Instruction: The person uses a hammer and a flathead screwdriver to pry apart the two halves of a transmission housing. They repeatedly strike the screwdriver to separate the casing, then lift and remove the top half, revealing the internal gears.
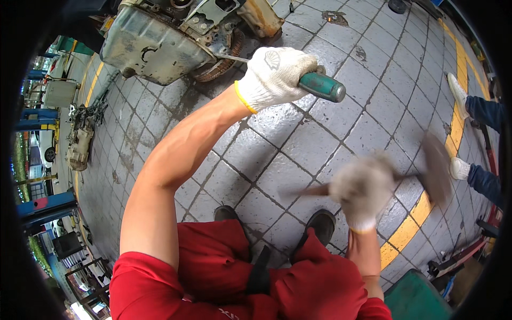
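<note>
My left hand [278,77], in a white knit glove with a yellow cuff, is closed around a screwdriver with a green handle [322,87]. Its thin metal shaft points left, reaching the edge of a stained metal pan [152,48] on an engine [210,26] at the upper left. Whether the tip is wedged into the seam there, I cannot tell. Off to the right, my gloved right hand [364,184] grips a hammer [436,170] by its handle. Hand and hammer are smeared by motion; the broad brownish head is on the right, apart from the screwdriver.
Grey floor tiles [298,138] with dark joints lie beneath, crossed by a yellow line [408,232]. Another person's legs [482,109] are at the right edge. A green box [418,298] stands at lower right. Another greasy metal assembly [81,141] lies far left, near blue posts.
</note>
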Tool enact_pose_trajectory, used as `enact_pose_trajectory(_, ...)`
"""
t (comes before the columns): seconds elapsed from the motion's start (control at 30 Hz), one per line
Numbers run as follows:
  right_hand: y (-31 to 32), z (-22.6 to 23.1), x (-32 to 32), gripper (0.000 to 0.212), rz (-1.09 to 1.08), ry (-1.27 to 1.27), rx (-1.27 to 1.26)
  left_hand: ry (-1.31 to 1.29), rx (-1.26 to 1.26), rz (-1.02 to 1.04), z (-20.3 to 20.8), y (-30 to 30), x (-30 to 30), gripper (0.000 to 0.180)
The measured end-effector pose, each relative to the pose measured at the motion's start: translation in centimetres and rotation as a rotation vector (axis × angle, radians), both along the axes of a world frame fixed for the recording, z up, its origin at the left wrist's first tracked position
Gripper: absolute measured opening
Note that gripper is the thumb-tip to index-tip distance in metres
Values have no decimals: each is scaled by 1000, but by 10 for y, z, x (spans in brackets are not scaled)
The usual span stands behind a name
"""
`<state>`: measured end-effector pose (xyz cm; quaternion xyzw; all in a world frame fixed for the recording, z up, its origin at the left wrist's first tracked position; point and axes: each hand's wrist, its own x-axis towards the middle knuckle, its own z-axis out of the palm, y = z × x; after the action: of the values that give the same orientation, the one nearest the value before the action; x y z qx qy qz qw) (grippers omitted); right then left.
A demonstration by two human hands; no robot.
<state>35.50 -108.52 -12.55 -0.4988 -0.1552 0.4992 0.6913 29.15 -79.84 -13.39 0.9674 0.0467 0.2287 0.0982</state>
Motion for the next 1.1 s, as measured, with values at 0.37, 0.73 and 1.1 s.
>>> enact_pose_trajectory(0.37, 15, -14, 19, 36, 114, -127, -217, -81, -33, -17, -2, 10, 7, 15)
enact_pose_trajectory(0.73, 17, -10, 37, 35, 19, -160, -281, -80, -75, 17, 0, 15, 12, 13)
enact_pose_trajectory(1.1, 7, 7, 66, 38, 20, -237, -177, -94, -37, 30, -5, 17, 4, 17)
